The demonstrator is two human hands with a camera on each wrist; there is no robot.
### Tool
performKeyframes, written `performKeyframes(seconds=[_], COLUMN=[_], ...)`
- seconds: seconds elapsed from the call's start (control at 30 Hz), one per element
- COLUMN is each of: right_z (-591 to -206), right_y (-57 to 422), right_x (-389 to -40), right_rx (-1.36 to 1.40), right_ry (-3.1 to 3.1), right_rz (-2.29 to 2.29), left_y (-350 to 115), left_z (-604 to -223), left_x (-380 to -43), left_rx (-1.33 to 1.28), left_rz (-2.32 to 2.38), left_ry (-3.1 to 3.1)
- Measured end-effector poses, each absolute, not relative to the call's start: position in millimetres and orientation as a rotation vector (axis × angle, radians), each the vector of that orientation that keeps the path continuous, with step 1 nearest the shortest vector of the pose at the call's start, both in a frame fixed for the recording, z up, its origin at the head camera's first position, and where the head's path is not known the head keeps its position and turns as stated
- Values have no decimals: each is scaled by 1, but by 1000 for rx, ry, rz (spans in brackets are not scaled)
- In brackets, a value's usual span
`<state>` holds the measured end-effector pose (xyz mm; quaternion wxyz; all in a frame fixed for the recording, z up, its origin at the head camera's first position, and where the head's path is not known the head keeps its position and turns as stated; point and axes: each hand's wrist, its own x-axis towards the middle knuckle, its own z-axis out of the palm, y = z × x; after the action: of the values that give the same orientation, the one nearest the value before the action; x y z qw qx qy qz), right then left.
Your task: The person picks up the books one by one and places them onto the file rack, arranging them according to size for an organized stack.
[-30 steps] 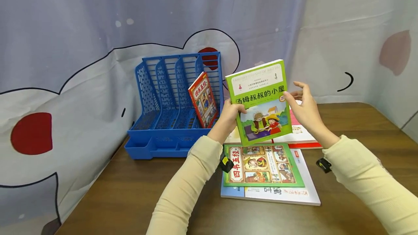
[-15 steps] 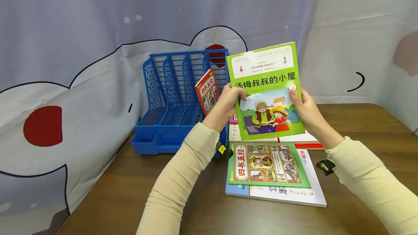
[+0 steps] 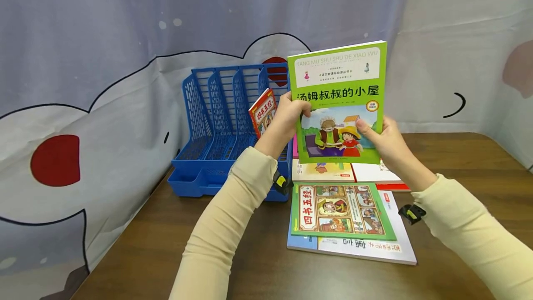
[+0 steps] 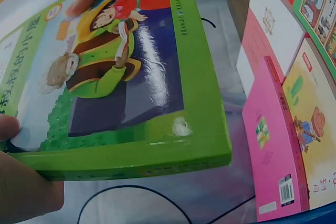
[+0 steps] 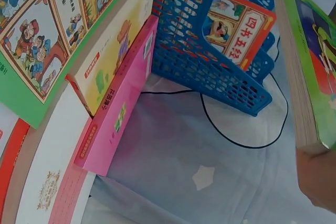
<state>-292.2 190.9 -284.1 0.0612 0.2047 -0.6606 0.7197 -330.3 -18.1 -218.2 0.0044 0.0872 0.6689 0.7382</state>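
Note:
A green-covered book (image 3: 339, 101) is held up above the table, its front cover facing the head camera. My left hand (image 3: 288, 117) grips its left edge, thumb on the cover. At the lower right edge my right hand (image 3: 389, 142) pinches it, the thumb lying on the cover picture. In the left wrist view the book (image 4: 131, 77) fills much of the frame, with part of the left hand (image 4: 26, 190) at its edge. The right wrist view shows only a side of the book (image 5: 310, 66) and a bit of the right hand (image 5: 317, 179).
A blue file rack (image 3: 225, 119) with several slots stands at the back left, a red book (image 3: 263, 110) leaning in its right slot. Below the held book lie a green-bordered book (image 3: 341, 209) on a white-and-blue one (image 3: 354, 249), and a yellow book (image 3: 325, 172) behind. A pink book (image 4: 273, 140) lies farther back.
The green book has risen and turned more upright. My right hand, loosely touching its edge a second ago, has come in to pinch its lower right side. The view has shifted slightly.

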Motion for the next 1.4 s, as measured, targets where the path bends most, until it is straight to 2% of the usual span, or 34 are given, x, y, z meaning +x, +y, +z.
performKeyframes(seconds=[0.33, 0.57, 0.93, 1.2, 1.4], right_z=[-288, -291, -288, -284, -282], right_y=[180, 175, 176, 183, 181], right_x=[-290, -293, -293, -301, -307], right_rx=[594, 517, 499, 556, 572], right_ry=[-1856, -1879, -1849, -1826, -1822], right_rz=[2156, 2103, 2060, 2070, 2068], left_y=[-21, -20, -30, -34, -35], left_z=[-224, -228, -247, -264, -247], left_x=[-333, -319, -313, -321, -336], left_rx=[307, 245, 525, 370, 377], left_rz=[2405, 2490, 2658, 2562, 2599], left_ry=[2049, 2120, 1940, 2048, 1993])
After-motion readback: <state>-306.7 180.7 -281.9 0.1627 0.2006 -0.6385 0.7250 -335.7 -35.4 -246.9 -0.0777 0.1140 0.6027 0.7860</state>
